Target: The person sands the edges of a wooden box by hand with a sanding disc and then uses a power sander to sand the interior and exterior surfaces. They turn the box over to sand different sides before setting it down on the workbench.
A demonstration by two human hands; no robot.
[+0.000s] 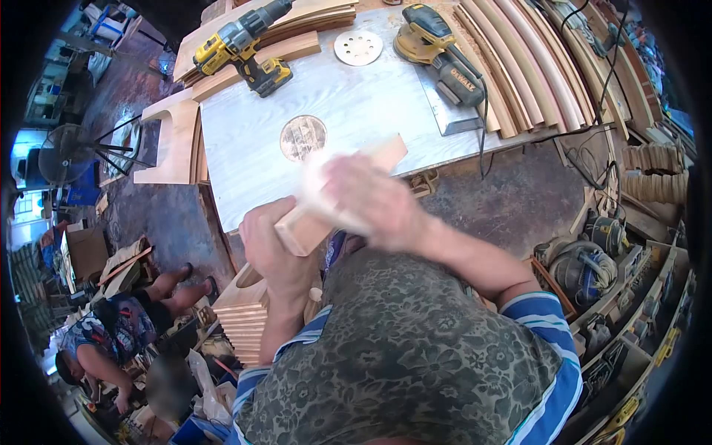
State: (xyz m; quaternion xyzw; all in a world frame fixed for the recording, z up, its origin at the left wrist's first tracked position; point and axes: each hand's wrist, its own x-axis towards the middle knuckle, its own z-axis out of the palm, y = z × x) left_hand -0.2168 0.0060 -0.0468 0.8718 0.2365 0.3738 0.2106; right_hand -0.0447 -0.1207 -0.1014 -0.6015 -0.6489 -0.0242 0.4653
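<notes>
A pale wooden piece (304,231) lies slantwise over the table's near edge, with its far end pointing up and right. My left hand (268,236) is closed around its near end. Over its middle is my right hand (374,196), smeared by motion, pressing a whitish sheet (315,174) that looks like sandpaper against the wood. The blur hides the fingertips. Just beyond my hands, a round, worn, brownish disc (303,138) lies on the tabletop.
On the white table (245,148) are a yellow drill (245,48), a white holed sanding disc (358,47), a corded sander (437,55) and curved wooden strips (512,67). Stacked wooden pieces (243,315) stand at my left. Another person (111,326) bends low at the left.
</notes>
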